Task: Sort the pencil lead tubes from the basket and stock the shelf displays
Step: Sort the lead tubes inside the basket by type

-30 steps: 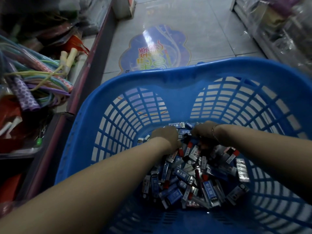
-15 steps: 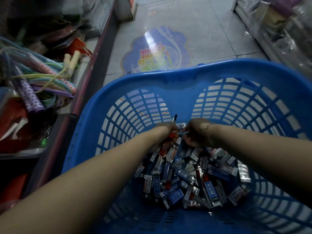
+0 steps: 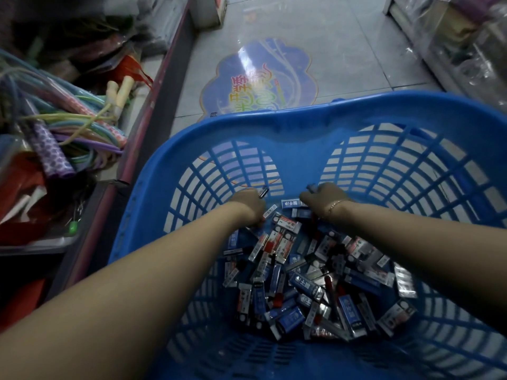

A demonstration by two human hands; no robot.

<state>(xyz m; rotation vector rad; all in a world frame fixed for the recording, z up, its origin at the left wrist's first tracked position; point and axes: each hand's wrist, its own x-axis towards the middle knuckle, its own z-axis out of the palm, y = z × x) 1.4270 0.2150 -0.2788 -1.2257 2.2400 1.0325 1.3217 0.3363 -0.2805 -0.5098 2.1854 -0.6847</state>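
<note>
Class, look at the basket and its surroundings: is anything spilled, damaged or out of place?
Nothing stands out. The pencil lead tubes lie in a loose jumble, but all inside the blue basket; none show on the floor. The left hand and right hand each hold a tube at the pile's far edge.
</note>
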